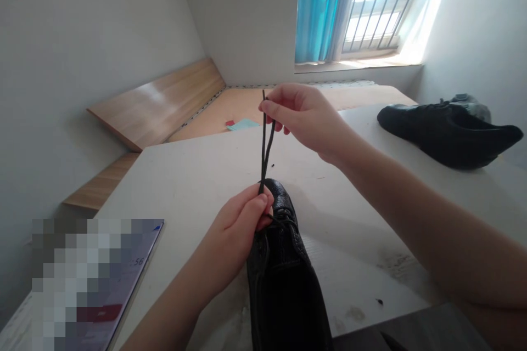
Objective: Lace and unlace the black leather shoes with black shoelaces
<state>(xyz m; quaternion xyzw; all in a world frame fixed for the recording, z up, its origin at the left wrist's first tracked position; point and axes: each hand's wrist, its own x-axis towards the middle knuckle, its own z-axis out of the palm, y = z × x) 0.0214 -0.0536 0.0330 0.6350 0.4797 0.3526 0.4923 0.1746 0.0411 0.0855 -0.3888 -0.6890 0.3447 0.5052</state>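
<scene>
1. Table (185, 186) before you; near shoe (288, 274) on it, mid-front, toe pointing away from you.
2. Your left hand (245, 211) at that shoe's lacing, left side; lace (264, 137) runs up from there to your right hand (302, 115), above.
3. Second shoe (444, 140) on table, far right, well apart, beyond your right forearm.
4. Screen (138, 285) left of your left forearm.
5. Behind table: platform (197, 118), board (164, 98) along its left.
6. Window (374, 11) back right, curtain (319, 11) just left.
</scene>
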